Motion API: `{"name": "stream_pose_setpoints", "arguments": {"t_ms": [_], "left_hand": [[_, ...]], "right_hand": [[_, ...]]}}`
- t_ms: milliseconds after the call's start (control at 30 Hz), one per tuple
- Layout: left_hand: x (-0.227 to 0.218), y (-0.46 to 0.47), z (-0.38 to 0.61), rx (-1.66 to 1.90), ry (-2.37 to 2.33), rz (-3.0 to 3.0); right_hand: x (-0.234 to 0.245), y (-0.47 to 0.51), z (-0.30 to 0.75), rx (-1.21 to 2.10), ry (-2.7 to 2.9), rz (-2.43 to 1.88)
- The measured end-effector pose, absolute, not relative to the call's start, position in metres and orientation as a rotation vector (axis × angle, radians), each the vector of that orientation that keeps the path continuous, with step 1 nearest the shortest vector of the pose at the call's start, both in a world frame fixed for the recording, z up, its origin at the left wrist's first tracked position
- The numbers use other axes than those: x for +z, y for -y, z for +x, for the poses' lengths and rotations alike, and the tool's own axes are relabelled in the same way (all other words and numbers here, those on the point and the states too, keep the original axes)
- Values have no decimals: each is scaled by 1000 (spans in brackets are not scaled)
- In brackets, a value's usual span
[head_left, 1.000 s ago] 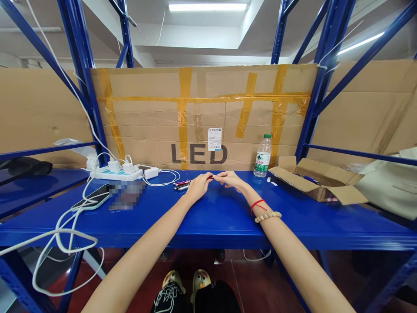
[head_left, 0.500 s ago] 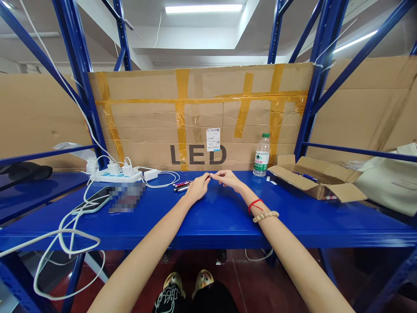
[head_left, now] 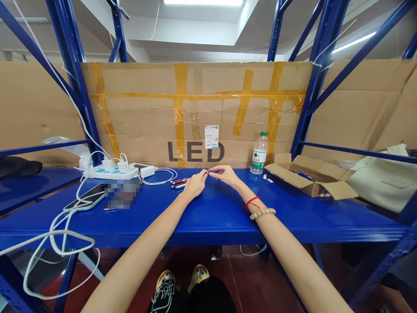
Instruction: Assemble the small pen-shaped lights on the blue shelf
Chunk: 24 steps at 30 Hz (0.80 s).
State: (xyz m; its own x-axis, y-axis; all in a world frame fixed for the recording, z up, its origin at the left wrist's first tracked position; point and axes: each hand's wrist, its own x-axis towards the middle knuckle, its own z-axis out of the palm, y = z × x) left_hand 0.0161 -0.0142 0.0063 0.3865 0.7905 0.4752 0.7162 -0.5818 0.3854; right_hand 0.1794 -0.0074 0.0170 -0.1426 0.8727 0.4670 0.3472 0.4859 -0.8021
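Over the middle of the blue shelf, my left hand (head_left: pixel 195 184) and my right hand (head_left: pixel 225 174) meet at the fingertips. Between them is a small dark piece (head_left: pixel 207 173), mostly covered by the fingers and too small to name. My left hand is closed, thumb and fingers pinching this piece. The thumb and forefinger of my right hand press together at its other side. Several pens (head_left: pixel 178 183), in red, purple and silver, lie just left of my left hand.
A blue shelf top (head_left: pixel 208 217) carries a power strip (head_left: pixel 110 171) with white cables, a phone (head_left: pixel 86 198) and a blurred-out item on the left. To the right stand a water bottle (head_left: pixel 259 154) and an open cardboard box (head_left: pixel 311 177). A taped cardboard panel (head_left: pixel 146 117) closes the back.
The view has shifted slightly, so everything sits a little further left and higher. The fingertips have parted slightly, and more of the dark piece shows between them.
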Motion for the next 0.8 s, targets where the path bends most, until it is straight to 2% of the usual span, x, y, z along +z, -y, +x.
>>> {"name": "stream_pose_setpoints", "arguments": {"t_ms": [233,500,667,800], "left_hand": [[2,7,15,969,-1206,2560],[3,6,16,812,-1317,2615],[3,4,17,912,-1347,2546],[3,5,16,946,-1345,2525]], "right_hand": [[14,3,183,640,1749,-1002],[10,-1,187,489,1856,-1065],[12,-1,182,317,1844,-1089],[12,-2,181,303,1835,-1068]]}}
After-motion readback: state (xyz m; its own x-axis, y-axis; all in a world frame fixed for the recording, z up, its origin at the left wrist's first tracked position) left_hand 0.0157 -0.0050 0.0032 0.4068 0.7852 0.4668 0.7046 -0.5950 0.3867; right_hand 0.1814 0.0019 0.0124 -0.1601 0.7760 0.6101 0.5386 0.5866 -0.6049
